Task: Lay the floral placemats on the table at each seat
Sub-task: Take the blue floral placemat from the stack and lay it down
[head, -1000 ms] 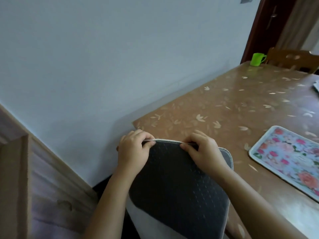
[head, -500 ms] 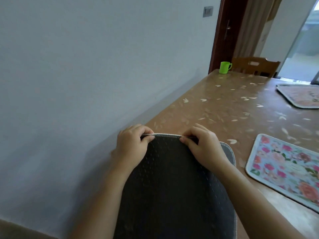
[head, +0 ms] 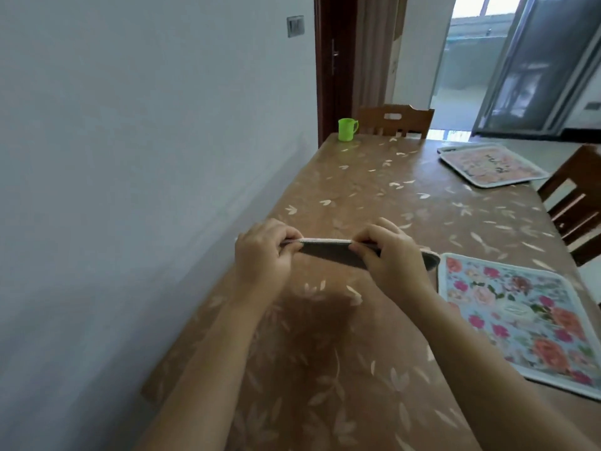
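Note:
I hold a placemat (head: 328, 252) almost flat and edge-on above the table, its dark grey underside facing me and its white stitched rim on top. My left hand (head: 263, 255) pinches the near edge at its left end. My right hand (head: 390, 255) pinches the same edge further right. The mat casts a shadow on the brown leaf-patterned table (head: 357, 190) below. One floral placemat (head: 527, 317) lies flat at the near right, just right of my right hand. Another floral placemat (head: 491, 166) lies at the far right.
A green cup (head: 346, 129) stands at the table's far left corner. The wall runs along the table's left side. One wooden chair (head: 395, 120) stands at the far end, another chair (head: 575, 203) at the right side. A door and a glass opening lie beyond.
Both hands have lifted the mat from hanging steeply below the table's near edge to nearly level over the tabletop. The view has swung up and forward, showing the whole table.

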The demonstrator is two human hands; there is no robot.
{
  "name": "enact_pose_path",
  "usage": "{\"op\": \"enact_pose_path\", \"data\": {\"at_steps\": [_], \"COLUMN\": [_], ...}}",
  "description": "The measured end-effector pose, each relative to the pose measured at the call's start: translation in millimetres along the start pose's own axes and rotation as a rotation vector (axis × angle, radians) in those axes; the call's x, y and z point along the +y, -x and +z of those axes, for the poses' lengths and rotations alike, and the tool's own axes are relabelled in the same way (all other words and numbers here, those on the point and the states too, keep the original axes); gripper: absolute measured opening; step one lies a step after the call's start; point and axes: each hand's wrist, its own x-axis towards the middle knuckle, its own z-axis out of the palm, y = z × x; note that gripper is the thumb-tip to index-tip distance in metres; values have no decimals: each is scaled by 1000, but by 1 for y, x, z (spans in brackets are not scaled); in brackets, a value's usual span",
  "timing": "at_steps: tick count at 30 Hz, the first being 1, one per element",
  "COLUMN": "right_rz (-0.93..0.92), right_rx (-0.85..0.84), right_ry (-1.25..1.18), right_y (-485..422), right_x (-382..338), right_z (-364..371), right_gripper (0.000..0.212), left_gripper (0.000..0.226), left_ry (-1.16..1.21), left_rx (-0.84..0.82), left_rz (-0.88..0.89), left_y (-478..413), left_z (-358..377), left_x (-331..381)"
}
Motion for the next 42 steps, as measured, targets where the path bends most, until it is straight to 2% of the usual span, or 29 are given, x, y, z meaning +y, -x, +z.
{"op": "enact_pose_path", "data": {"at_steps": [5,8,12,15,22,28,36,42], "right_rz": [225,350,512,587,621,567,560,526], "right_rx": [-57,-162,-245,-259,-234,-264,-227,-255], "right_ry": [16,42,30,0,20,66,166,287], "right_y": [55,104,161,187,216,234,249,257], "right_x": [41,58,66,65,51,41,43,47], "right_z": [45,72,98,110,130,139,121,109], "right_gripper": [5,4,5,5,5,7,8,11], "left_gripper": [17,14,9,9,8,9,9,10], "left_ry": [112,160,227,290,293,270,291,207], "left_rx": [-192,-353,-554,-632,-638,-648,-620,-601], "left_rz": [-90,-224,-336,-381,-374,-313,-266,-212], "left_y": [50,97,153,177,202,211,212,203], "left_z": [53,79,94,94,87,78,77,68], "left_x": [-42,-68,-90,-97,-113,-124,-135,-157]}}
